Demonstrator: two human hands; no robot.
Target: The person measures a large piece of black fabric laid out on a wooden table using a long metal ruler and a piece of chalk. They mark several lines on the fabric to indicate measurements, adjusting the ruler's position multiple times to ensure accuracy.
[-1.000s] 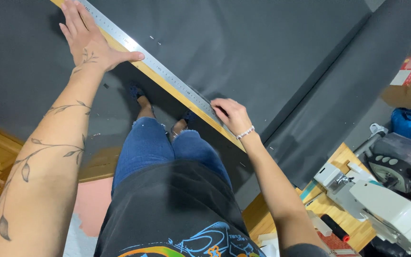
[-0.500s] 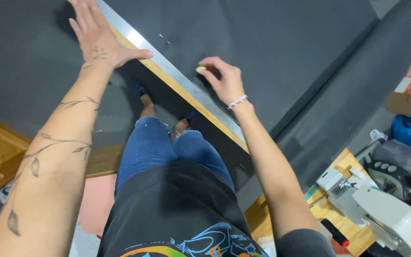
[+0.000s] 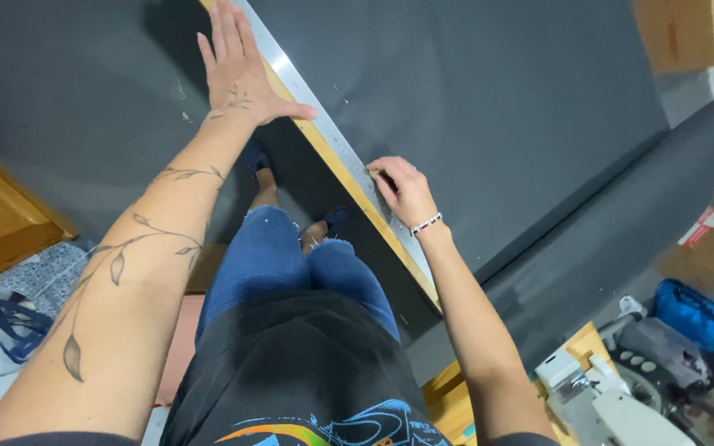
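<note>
A long steel ruler (image 3: 324,124) lies along the wooden edge (image 3: 349,188) of a table covered with dark grey fabric (image 3: 497,99). My left hand (image 3: 237,70) lies flat with fingers spread, its palm on the fabric and its thumb over the ruler's far part. My right hand (image 3: 406,194) sits lower on the ruler, fingers curled and pinched against its edge. A small pale marking piece showed at those fingertips half a second ago and is hidden now. I stand close against the table in blue jeans.
A roll of the same grey fabric (image 3: 621,239) lies at the table's right end. A grey and white machine (image 3: 605,396) and a blue bag (image 3: 696,314) sit at lower right. Cardboard boxes (image 3: 687,29) stand at upper right, wooden furniture (image 3: 2,215) at left.
My right hand slid away from me up the ruler, then came back down it toward me. My left hand stayed pressed flat in the same spot.
</note>
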